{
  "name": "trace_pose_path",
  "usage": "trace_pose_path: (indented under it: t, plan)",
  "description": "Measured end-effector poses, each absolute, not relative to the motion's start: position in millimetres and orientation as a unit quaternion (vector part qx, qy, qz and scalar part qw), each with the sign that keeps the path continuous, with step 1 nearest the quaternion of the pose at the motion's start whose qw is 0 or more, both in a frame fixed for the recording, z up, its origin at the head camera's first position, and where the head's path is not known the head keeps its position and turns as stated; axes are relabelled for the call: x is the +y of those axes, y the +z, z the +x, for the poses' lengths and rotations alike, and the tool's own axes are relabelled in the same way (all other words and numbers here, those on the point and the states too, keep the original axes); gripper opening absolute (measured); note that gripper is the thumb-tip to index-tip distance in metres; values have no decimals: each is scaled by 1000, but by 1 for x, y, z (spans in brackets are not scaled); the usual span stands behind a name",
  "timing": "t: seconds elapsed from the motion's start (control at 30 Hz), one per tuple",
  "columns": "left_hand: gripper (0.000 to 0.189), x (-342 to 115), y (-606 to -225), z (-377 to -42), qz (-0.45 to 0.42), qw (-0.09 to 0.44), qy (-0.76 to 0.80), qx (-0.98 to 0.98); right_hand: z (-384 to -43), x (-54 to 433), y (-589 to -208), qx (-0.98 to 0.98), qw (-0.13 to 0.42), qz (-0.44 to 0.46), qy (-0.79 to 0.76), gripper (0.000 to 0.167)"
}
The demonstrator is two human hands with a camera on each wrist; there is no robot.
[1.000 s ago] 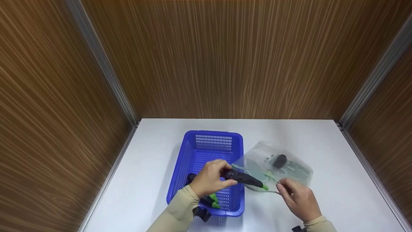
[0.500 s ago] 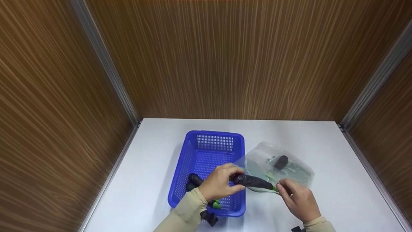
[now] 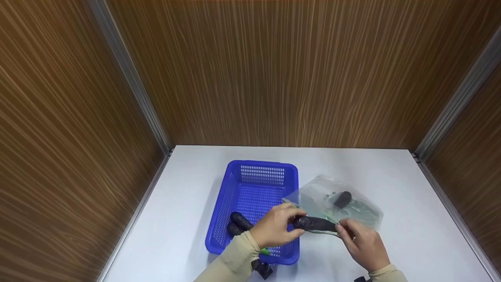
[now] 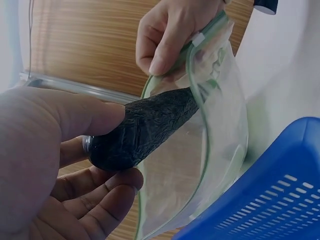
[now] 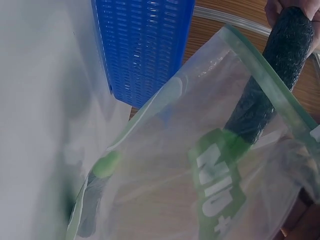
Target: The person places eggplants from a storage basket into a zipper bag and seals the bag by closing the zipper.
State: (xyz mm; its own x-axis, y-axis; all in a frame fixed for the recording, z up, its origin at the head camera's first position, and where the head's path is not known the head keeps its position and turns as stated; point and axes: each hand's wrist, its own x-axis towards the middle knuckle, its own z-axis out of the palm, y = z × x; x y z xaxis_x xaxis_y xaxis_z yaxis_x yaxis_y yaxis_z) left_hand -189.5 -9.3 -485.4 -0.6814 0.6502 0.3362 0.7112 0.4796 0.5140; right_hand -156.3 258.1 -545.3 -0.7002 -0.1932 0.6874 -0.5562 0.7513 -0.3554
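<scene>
My left hand (image 3: 276, 226) grips the blunt end of a dark eggplant (image 3: 315, 223) between thumb and fingers. Its narrow end points right, inside the mouth of a clear zip bag (image 3: 319, 190), as both wrist views show. Thumb and fingers of my right hand (image 3: 364, 244) pinch the near edge of that mouth. In the left wrist view, the bag's green-edged opening (image 4: 204, 120) gapes around the eggplant, with a white slider (image 4: 198, 39) near the right hand. Another eggplant (image 3: 343, 199) lies inside the bag. Green printing (image 5: 217, 175) covers part of the bag's side.
A blue perforated basket (image 3: 293, 170) stands left of the bag on the white table (image 3: 188, 188). Several eggplants (image 3: 242, 220) lie at its near end, partly hidden by my left arm. Wood-patterned panels (image 3: 274, 78) enclose the table at the back and sides.
My left hand has moved right with the eggplant, and its green stem end has passed into the bag's mouth. The right hand has stayed at the bag's edge.
</scene>
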Motion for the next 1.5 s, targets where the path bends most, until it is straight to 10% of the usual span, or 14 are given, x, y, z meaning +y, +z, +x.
trace_pose_path:
  t: [1.5]
  plan:
    - [32, 46, -513, -191, -395, 69, -210, -891, -157, 249, -539, -856, 344, 246, 296, 20]
